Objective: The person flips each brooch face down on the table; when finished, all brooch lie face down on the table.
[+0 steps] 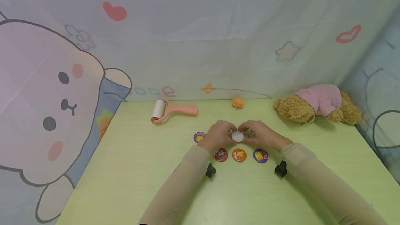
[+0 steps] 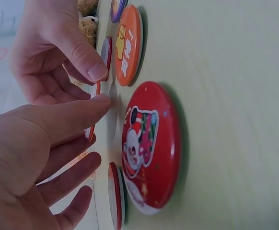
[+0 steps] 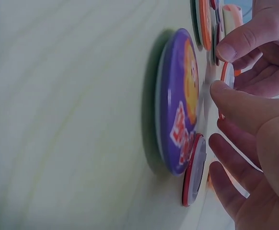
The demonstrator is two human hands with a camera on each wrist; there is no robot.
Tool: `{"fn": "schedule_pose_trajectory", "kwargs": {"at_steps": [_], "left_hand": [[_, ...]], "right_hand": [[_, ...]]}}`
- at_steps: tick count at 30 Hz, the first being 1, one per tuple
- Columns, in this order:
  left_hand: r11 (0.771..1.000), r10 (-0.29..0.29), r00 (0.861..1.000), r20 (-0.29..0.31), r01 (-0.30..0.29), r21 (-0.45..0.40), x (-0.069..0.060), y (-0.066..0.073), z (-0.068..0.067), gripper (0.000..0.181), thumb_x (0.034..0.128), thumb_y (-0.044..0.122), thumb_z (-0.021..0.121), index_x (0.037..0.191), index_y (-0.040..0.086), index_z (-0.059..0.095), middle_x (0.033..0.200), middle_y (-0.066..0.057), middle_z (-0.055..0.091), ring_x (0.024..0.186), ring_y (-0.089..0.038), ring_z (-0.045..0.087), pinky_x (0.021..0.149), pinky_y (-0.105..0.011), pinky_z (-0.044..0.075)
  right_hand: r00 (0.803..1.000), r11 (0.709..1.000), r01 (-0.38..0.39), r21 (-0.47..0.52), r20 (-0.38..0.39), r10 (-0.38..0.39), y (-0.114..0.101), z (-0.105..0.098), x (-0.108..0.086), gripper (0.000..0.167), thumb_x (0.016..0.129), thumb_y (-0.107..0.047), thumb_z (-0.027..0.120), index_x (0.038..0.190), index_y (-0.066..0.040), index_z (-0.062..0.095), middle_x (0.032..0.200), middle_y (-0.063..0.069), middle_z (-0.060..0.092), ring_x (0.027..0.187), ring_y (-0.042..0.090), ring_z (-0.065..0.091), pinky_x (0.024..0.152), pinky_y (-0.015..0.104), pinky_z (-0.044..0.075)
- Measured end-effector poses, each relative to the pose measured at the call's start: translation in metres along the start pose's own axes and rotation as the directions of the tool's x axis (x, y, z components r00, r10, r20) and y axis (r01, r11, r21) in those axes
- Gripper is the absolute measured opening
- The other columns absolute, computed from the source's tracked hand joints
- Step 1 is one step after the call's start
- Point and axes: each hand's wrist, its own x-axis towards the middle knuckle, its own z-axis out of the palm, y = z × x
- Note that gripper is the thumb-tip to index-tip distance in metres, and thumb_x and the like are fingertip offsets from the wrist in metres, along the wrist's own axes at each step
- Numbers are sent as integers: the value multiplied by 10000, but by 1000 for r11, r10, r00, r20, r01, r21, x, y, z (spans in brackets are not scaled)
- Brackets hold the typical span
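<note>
My left hand (image 1: pixel 220 134) and right hand (image 1: pixel 260 135) meet over the table, pinching a round pin badge (image 1: pixel 237 136) between thumbs and fingers. Its pale back faces the head camera, and its orange rim shows in the left wrist view. Just nearer me lie a red badge (image 1: pixel 221 155), an orange badge (image 1: pixel 239 155) and a purple badge (image 1: pixel 260 156), all picture side up. Another purple badge (image 1: pixel 199 136) is partly hidden by the left hand. In the right wrist view, a red-rimmed badge (image 3: pixel 194 170) lies back up beside the right hand.
A pink-handled lint roller (image 1: pixel 158 110) lies at the back left. A small orange fuzzy thing (image 1: pixel 238 103) sits by the back edge. At the back right a teddy bear (image 1: pixel 322 100) in pink lies on its side. A printed curtain (image 1: pixel 193 44) hangs behind the table.
</note>
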Motion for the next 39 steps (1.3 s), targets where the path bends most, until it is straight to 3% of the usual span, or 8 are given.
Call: {"fn": "schedule_pose_trajectory", "kwargs": {"at_steps": [11, 39], "left_hand": [[1000, -9, 1000, 11, 9, 29, 2, -3, 6, 389, 799, 201, 929, 1155, 118, 797, 1142, -14, 767, 1077, -189, 648, 950, -307, 520], [998, -2, 1000, 22, 1, 68, 3, -1, 5, 314, 825, 185, 903, 1117, 142, 796, 1105, 33, 779, 1001, -151, 650, 921, -287, 518]], "right_hand": [[999, 1000, -26, -6, 34, 26, 1, 1, 1, 345, 915, -130, 827, 1230, -78, 698, 1170, 41, 737, 1069, 223, 687, 871, 404, 587], [998, 999, -39, -18, 53, 40, 2, -1, 0, 417, 904, -129, 833, 1281, -65, 667, 1204, 88, 738, 1044, 231, 677, 846, 395, 571]]}}
